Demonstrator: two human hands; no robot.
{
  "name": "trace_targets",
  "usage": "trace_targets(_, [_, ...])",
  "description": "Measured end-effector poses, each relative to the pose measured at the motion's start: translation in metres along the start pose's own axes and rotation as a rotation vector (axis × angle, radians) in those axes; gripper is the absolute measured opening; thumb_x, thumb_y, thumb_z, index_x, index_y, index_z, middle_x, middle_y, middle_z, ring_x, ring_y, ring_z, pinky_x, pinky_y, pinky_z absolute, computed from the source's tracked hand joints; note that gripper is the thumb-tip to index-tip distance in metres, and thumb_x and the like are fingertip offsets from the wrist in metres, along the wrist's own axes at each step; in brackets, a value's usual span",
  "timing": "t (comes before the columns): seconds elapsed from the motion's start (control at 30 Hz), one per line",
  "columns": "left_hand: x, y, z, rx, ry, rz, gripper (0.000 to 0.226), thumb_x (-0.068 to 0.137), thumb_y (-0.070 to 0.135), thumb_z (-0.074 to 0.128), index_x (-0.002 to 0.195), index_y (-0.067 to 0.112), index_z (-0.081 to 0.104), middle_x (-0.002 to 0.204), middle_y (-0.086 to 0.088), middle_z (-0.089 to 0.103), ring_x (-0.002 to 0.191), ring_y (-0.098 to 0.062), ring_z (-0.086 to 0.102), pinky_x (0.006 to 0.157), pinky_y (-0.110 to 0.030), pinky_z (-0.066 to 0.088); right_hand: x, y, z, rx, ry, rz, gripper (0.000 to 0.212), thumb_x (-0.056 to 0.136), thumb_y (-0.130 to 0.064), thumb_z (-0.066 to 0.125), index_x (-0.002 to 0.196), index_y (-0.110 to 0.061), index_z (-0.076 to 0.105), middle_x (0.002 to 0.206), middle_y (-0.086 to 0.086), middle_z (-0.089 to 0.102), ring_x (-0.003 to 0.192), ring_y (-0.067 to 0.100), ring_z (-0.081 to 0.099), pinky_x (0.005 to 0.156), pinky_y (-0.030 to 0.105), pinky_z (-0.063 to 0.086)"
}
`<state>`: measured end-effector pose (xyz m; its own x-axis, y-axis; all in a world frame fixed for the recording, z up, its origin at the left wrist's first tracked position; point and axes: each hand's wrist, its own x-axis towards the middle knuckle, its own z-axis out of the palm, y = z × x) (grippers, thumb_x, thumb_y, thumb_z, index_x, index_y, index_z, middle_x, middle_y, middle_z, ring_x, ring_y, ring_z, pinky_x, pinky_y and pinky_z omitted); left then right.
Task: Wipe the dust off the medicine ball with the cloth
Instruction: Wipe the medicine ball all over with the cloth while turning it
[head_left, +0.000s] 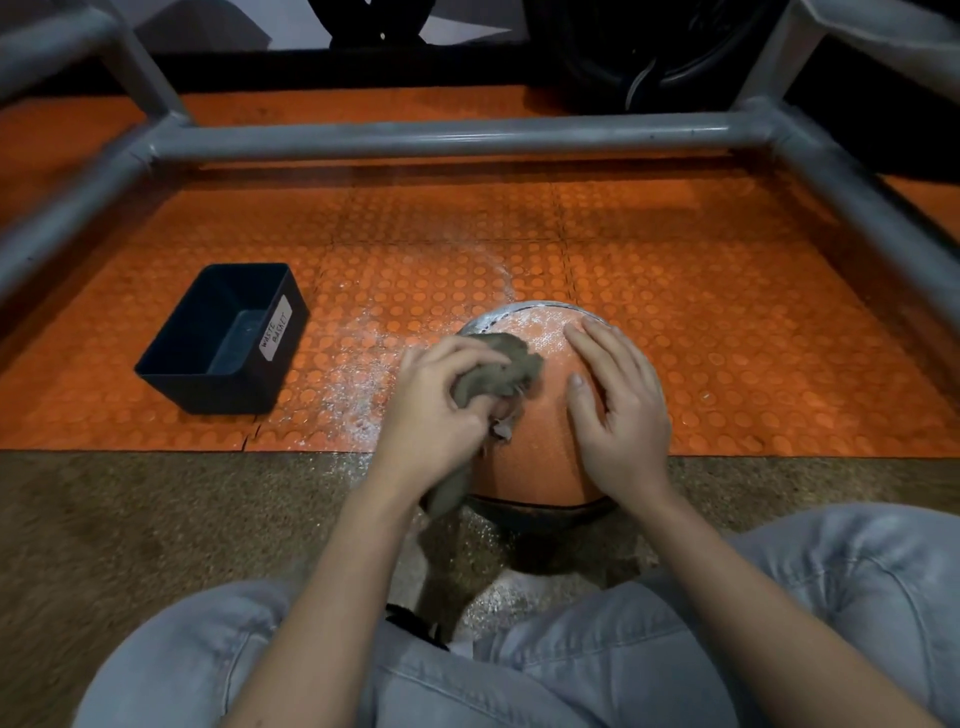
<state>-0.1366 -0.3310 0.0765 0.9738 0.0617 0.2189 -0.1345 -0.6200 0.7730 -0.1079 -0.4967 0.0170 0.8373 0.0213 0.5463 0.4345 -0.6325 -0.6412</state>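
An orange medicine ball (540, 452) sits on the floor in front of my knees, at the near edge of the orange mat. White dust covers its far top part; the near side looks clean. My left hand (436, 410) grips a bunched grey-brown cloth (498, 371) and presses it on the ball's upper left. One end of the cloth hangs down under my left wrist. My right hand (618, 410) rests flat on the ball's right side with its fingers spread.
A dark bin (228, 338) labelled waste basket stands on the studded orange mat (727, 322) to the left. White dust lies scattered on the mat left of the ball. A grey metal tube frame (447, 136) surrounds the mat. My knees in light jeans are below.
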Motion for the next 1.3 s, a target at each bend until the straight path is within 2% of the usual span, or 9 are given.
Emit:
trace_targets(0.07, [0.010, -0.014, -0.010, -0.093, 0.021, -0.173, 0.033, 0.082, 0.000, 0.061, 0.085, 0.032, 0.061, 0.095, 0.024, 0.053, 0.107, -0.016, 0.046, 0.097, -0.036, 0.038, -0.001, -0.001, -0.001, 0.005, -0.003, -0.004, 0.046, 0.092, -0.036, 0.037, 0.131, -0.020, 0.056, 0.138, -0.002, 0.052, 0.133, 0.019, 0.039, 0.109, 0.052, 0.031])
trace_targets(0.2, [0.013, -0.031, -0.017, -0.104, 0.087, -0.303, 0.034, 0.082, -0.002, 0.059, 0.077, 0.031, 0.061, 0.090, 0.015, 0.059, 0.102, -0.023, 0.053, 0.094, -0.047, 0.044, -0.004, -0.002, -0.001, 0.002, 0.006, -0.029, 0.045, 0.092, -0.035, 0.038, 0.130, -0.019, 0.057, 0.137, -0.001, 0.053, 0.133, 0.021, 0.040, 0.107, 0.055, 0.032])
trace_targets(0.47, [-0.006, 0.005, 0.011, 0.083, 0.022, 0.083, 0.036, 0.080, -0.001, 0.062, 0.094, 0.032, 0.062, 0.094, 0.033, 0.046, 0.101, -0.008, 0.034, 0.081, -0.005, 0.023, 0.001, 0.006, -0.003, -0.004, 0.005, 0.020, 0.048, 0.093, -0.036, 0.034, 0.131, -0.018, 0.056, 0.138, -0.001, 0.052, 0.133, 0.022, 0.040, 0.108, 0.054, 0.031])
trace_targets(0.63, [0.012, -0.021, -0.009, -0.071, 0.065, -0.239, 0.029, 0.083, -0.001, 0.060, 0.088, 0.028, 0.061, 0.094, 0.014, 0.059, 0.107, -0.022, 0.054, 0.095, -0.040, 0.044, 0.001, 0.003, -0.003, 0.004, -0.021, -0.001, 0.047, 0.093, -0.036, 0.036, 0.131, -0.018, 0.056, 0.138, -0.001, 0.052, 0.133, 0.021, 0.040, 0.108, 0.052, 0.031])
trace_targets(0.8, [0.005, -0.015, -0.011, -0.054, 0.006, -0.131, 0.034, 0.082, -0.002, 0.062, 0.088, 0.031, 0.062, 0.095, 0.025, 0.054, 0.110, -0.015, 0.046, 0.101, -0.039, 0.036, -0.002, 0.002, -0.002, -0.020, 0.017, -0.011, 0.047, 0.092, -0.034, 0.036, 0.130, -0.018, 0.057, 0.136, 0.000, 0.054, 0.130, 0.023, 0.042, 0.107, 0.052, 0.033])
trace_targets(0.97, [-0.006, 0.013, 0.007, 0.047, -0.070, 0.103, 0.040, 0.079, -0.003, 0.062, 0.089, 0.036, 0.058, 0.093, 0.034, 0.048, 0.105, -0.010, 0.038, 0.084, -0.004, 0.022, 0.001, 0.003, -0.002, -0.022, -0.012, -0.009, 0.047, 0.093, -0.034, 0.034, 0.132, -0.017, 0.056, 0.138, 0.000, 0.052, 0.132, 0.024, 0.042, 0.107, 0.055, 0.032])
trace_targets(1.13, [0.011, -0.014, -0.013, -0.195, 0.017, -0.264, 0.029, 0.085, -0.003, 0.057, 0.088, 0.026, 0.062, 0.098, 0.015, 0.058, 0.103, -0.015, 0.054, 0.078, -0.020, 0.049, -0.001, -0.002, -0.001, -0.003, -0.018, -0.028, 0.047, 0.092, -0.035, 0.037, 0.131, -0.018, 0.056, 0.137, -0.001, 0.052, 0.131, 0.018, 0.038, 0.107, 0.054, 0.031])
trace_targets(1.2, [0.010, -0.019, -0.016, -0.180, 0.059, -0.285, 0.027, 0.085, -0.002, 0.057, 0.088, 0.024, 0.064, 0.096, 0.013, 0.060, 0.100, -0.015, 0.057, 0.088, -0.035, 0.049, -0.002, -0.004, 0.000, -0.010, -0.008, -0.038, 0.046, 0.091, -0.034, 0.038, 0.129, -0.018, 0.058, 0.136, -0.001, 0.054, 0.131, 0.019, 0.039, 0.106, 0.054, 0.032])
trace_targets(1.3, [0.004, -0.009, -0.009, -0.172, 0.030, -0.191, 0.032, 0.083, -0.004, 0.059, 0.085, 0.028, 0.063, 0.101, 0.014, 0.058, 0.107, -0.014, 0.050, 0.095, -0.031, 0.039, -0.001, -0.004, 0.000, -0.012, -0.003, -0.025, 0.047, 0.090, -0.034, 0.038, 0.128, -0.018, 0.059, 0.135, 0.000, 0.054, 0.130, 0.021, 0.042, 0.108, 0.050, 0.032])
